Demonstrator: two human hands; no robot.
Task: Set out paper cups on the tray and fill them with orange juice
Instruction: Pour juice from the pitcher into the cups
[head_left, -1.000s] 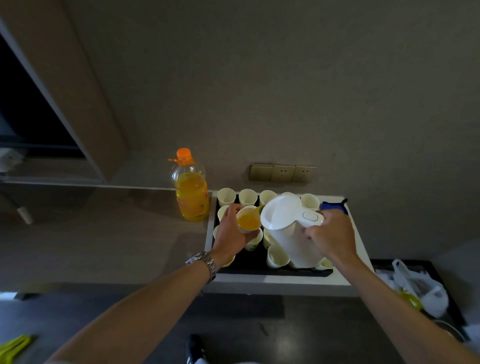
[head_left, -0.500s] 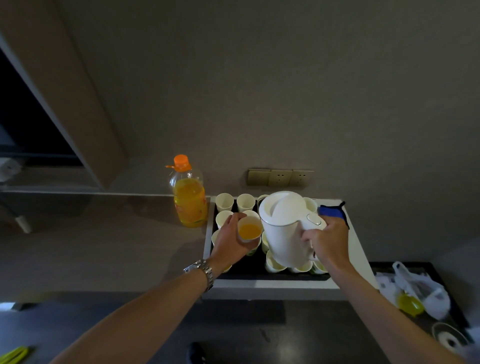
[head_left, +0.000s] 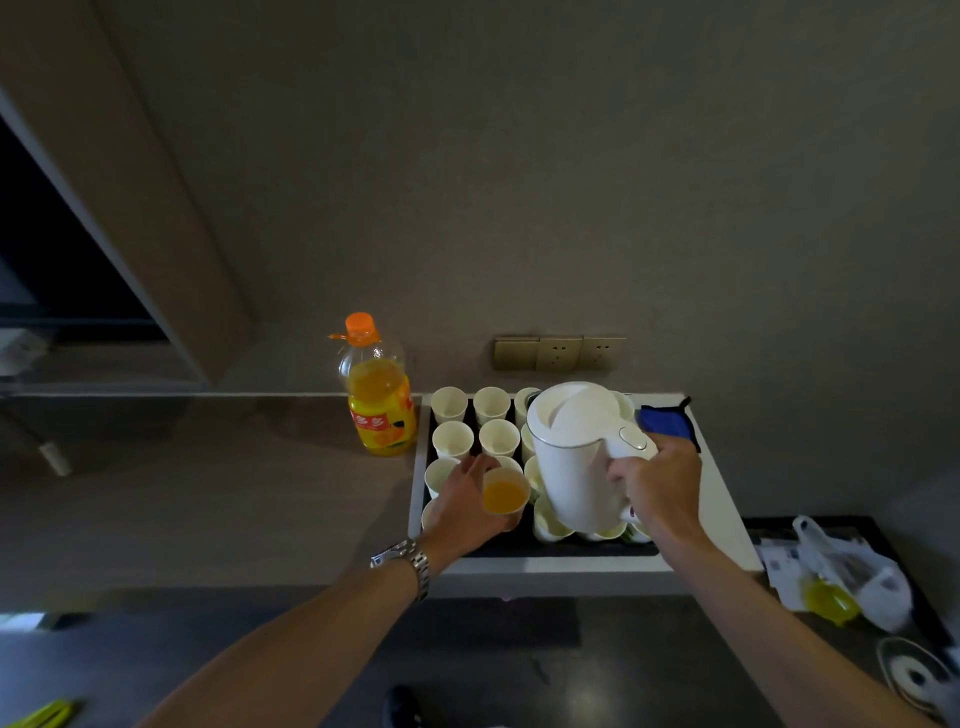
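Several paper cups (head_left: 452, 437) stand in rows on the black tray (head_left: 566, 548), though my white kettle (head_left: 576, 457) hides the ones behind and beneath it, so I cannot count them. My left hand (head_left: 462, 501) curls its fingers round a filled cup (head_left: 504, 498) of orange juice, held just over the tray's near rows. My right hand (head_left: 660, 486) grips the kettle's handle, the kettle upright. Left of the tray on the surface stands the juice bottle (head_left: 379, 395). A blue cloth (head_left: 667, 423) peeks out behind the kettle, partly covered.
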